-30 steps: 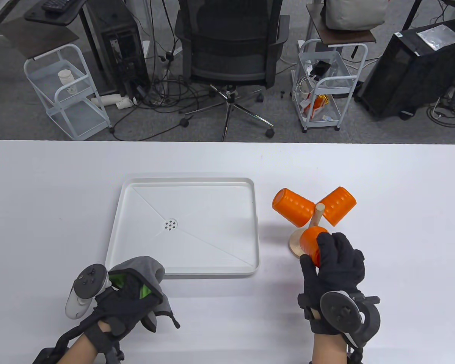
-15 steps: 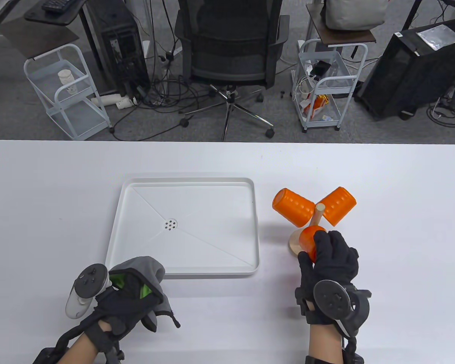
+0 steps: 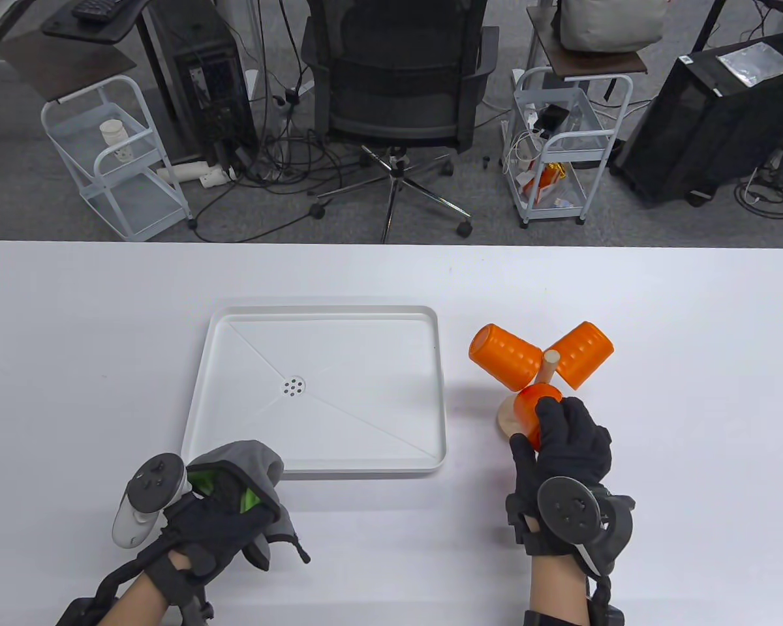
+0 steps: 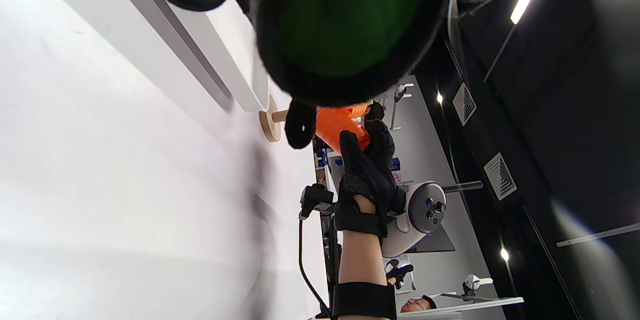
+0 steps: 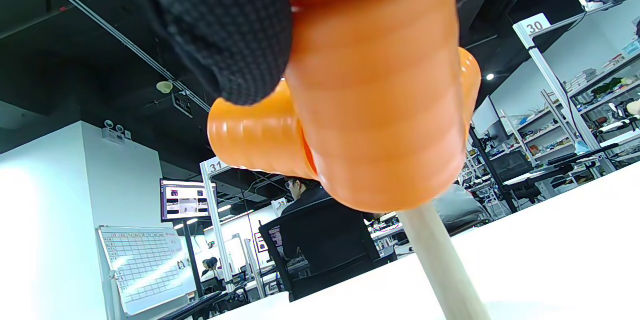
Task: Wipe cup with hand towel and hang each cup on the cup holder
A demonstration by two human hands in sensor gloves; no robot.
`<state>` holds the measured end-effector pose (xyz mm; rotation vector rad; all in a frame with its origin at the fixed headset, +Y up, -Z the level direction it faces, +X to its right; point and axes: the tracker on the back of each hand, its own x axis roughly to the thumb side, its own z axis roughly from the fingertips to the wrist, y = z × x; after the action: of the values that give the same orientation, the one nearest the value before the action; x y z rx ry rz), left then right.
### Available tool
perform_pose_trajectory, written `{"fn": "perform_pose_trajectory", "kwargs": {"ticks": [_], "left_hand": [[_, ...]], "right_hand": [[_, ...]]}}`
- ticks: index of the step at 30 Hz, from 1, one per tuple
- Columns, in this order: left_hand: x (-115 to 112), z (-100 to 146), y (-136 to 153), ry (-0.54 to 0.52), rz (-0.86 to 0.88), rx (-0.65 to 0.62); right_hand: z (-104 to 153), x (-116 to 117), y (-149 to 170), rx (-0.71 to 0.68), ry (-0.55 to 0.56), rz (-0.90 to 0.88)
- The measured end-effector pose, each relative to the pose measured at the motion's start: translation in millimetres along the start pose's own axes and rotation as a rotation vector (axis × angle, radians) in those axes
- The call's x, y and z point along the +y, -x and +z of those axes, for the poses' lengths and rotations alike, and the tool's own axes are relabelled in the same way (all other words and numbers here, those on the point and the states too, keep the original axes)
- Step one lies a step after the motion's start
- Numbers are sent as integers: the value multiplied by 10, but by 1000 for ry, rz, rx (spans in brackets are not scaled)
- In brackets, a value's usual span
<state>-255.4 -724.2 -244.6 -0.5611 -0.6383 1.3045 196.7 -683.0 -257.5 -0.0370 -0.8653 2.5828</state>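
- Right hand is wrapped around the third orange cup, near the bottom of the wooden cup holder. Fingers go over the top of the cup and the thumb is on the left side.
- Left hand sits near the front edge of the table, curled around the gray hand towel, which has a green inside. It is well away from the cups.
- Two more orange cups hang on the holder already, the left cup and the right cup, each tipped outward.
- I think the step now is to slide this cup onto its peg. To do it well, keep the cup's open end lined up with the peg and push slowly. Let go only when the cup sits by itself.
- Do not bump the other two cups. I think a hard push could tip the light holder.
- White tray has no cups in it, so this looks like the last cup.
- From above, all three cups and the holder's round base show.
- Right wrist view looks up from below and shows the cup's ridges and a pale stick under it. The peg itself is hidden in every view.
- Left wrist view shows the towel's green side up close, and the right hand on the cup from the side.
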Motion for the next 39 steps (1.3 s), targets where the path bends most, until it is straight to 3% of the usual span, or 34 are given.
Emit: {"fn": "perform_pose_trajectory", "kwargs": {"ticks": [14,23,30,39], "left_hand": [[6,4,-8,-1,2,-10],[27,16,-11,-10,7,-12],[58,27,1,-25,15,-3],[127,56,18,-61,4,20]], "right_hand": [[2,7,-35,4,-16,-9],[29,-90,-423,-124,23,-8],[16,140,-952,-248,-152,-104],[77,686,-1408,-278,-407,-104]]}}
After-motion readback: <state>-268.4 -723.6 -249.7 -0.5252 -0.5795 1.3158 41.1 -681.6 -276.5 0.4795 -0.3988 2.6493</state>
